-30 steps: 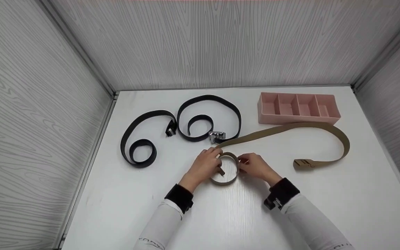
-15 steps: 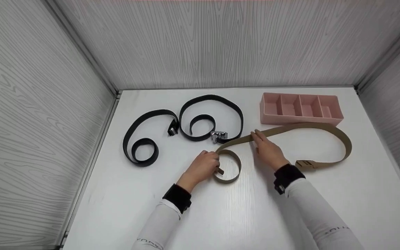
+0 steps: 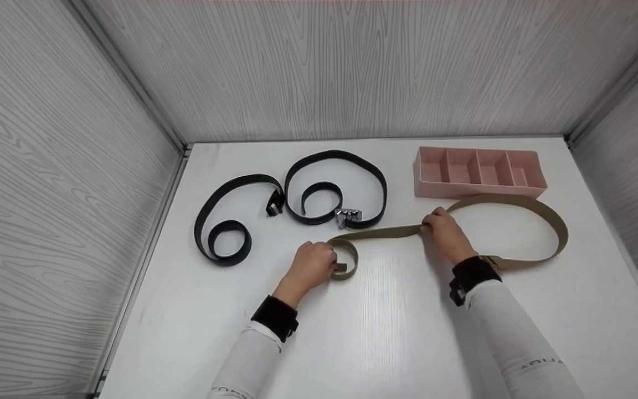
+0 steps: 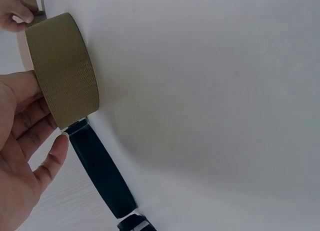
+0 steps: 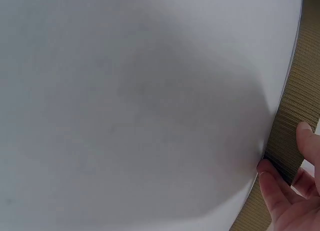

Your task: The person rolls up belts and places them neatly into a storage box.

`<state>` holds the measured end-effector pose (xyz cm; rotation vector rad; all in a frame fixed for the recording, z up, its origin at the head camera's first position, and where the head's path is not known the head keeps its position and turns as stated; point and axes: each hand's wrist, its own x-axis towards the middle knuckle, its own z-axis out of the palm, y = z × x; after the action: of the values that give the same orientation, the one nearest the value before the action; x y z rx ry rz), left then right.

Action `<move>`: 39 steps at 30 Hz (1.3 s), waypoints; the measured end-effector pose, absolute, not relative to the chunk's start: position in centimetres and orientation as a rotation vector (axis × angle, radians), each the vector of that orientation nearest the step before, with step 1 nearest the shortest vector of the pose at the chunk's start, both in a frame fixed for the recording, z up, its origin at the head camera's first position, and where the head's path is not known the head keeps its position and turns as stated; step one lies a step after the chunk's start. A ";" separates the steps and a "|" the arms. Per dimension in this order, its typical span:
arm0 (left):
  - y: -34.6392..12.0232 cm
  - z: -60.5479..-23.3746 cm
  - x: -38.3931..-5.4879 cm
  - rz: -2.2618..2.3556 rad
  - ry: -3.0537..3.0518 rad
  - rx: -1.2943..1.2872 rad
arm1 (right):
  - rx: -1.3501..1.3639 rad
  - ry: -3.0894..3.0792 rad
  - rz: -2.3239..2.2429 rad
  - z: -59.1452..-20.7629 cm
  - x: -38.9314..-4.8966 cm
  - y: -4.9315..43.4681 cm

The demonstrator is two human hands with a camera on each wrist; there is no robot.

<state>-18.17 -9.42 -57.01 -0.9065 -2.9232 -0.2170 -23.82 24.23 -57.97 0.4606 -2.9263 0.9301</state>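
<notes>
Tan belt [image 3: 385,231] is lying on the white table [image 3: 385,332], just in front of the pink box [image 3: 479,173]. One end is curling into a small roll near the table's middle. The left hand [image 3: 313,265] is holding that roll with bent fingers. The right hand [image 3: 446,235] is pinching the strap further along, closer to the pink box. Two black belts [image 3: 297,199] are lying in loops to the left of the pink box, near the back wall.
</notes>
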 end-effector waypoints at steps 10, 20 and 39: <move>-11.5 -56.9 -18.0 -0.328 -2.971 -0.781 | 0.323 -3.011 0.939 -57.4 -23.7 27.2; -11.8 -57.1 -17.7 -0.374 -2.957 -0.746 | 0.281 -2.967 0.912 -57.4 -23.5 28.4; -11.7 -57.9 -17.3 -0.565 -2.908 -0.844 | 0.578 -2.988 0.526 -54.7 -20.9 19.6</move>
<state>-17.33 -11.73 -57.88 -0.8436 -2.9079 -0.5649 -20.88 19.58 -54.67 0.5776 -2.9884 0.5263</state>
